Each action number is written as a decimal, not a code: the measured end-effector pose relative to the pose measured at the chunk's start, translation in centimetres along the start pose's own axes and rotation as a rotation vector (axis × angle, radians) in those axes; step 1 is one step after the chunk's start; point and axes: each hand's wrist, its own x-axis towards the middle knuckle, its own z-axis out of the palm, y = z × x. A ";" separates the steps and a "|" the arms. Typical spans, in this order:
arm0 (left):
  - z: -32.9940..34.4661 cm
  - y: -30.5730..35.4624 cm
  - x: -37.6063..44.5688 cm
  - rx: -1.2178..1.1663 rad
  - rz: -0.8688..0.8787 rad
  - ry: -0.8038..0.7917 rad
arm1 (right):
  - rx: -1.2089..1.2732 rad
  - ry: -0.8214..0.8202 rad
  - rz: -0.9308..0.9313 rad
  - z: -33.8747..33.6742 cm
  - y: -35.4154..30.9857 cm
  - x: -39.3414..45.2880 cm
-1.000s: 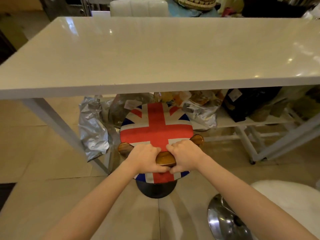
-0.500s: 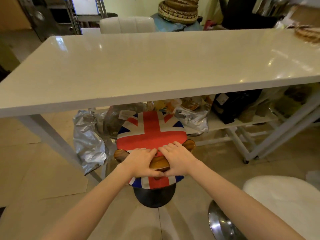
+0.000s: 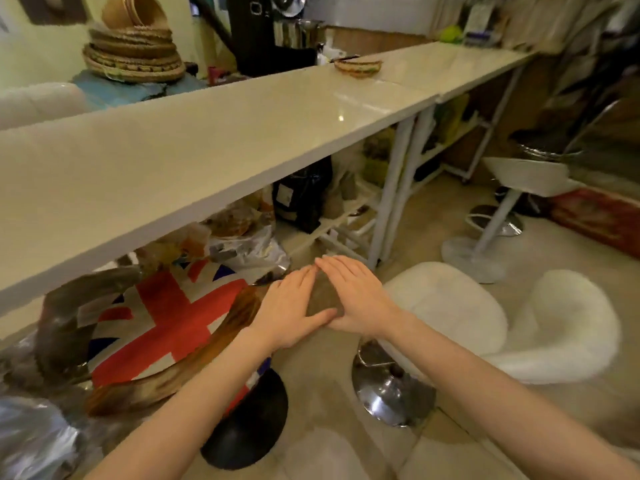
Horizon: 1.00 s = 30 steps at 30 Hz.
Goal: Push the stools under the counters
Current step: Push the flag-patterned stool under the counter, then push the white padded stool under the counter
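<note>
Letting go: in the head view, both hands have come off the flag stool (image 3: pixel 162 327), whose wooden back rail they were gripping a second ago. The left hand (image 3: pixel 294 306) and right hand (image 3: pixel 356 299) now hang in the air with flat palms and fingers spread loosely, fingertips of the two nearly meeting, pinching nothing.

The flag stool sits at lower left with the far part of its seat tucked beneath the edge of the near counter (image 3: pixel 173 150); the near part of the seat and the black base (image 3: pixel 256 427) stick out on the floor side. (Frame is motion-blurred, so how far under it goes is hard to judge.)

The view has swung to the right since half a second ago, and the hands with it. They now hover between the flag stool and the white fluffy stool (image 3: pixel 485 313), which stands on its chrome base (image 3: pixel 391 389) out in the open floor, not under any counter. Further right, a white bar stool (image 3: pixel 526 174) stands just beside the second counter (image 3: pixel 450 71), also out.

Reading: first stool counted as done or nearly so; attention is shifting to the white fluffy stool, likely next to be grasped and pushed in. Two stools appear left to do.
</note>
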 end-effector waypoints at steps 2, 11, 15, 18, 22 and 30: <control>1.0 2.9 1.7 -0.007 0.054 -0.027 | -0.035 0.001 0.103 -1.6 2.8 -2.9; 6.2 18.6 6.0 -0.101 0.239 -0.142 | -0.179 -0.029 0.385 -7.1 13.8 -18.8; 8.9 25.6 6.6 -0.145 0.249 -0.205 | -0.159 -0.019 0.453 -9.2 17.8 -25.7; 10.4 30.2 7.1 -0.145 0.228 -0.220 | -0.151 -0.011 0.473 -10.3 20.9 -30.1; 12.3 34.6 7.5 -0.131 0.198 -0.250 | -0.139 -0.049 0.433 -10.8 24.5 -34.4; 15.9 37.6 10.5 -0.058 0.135 -0.316 | -0.094 -0.147 0.318 -8.9 30.8 -36.6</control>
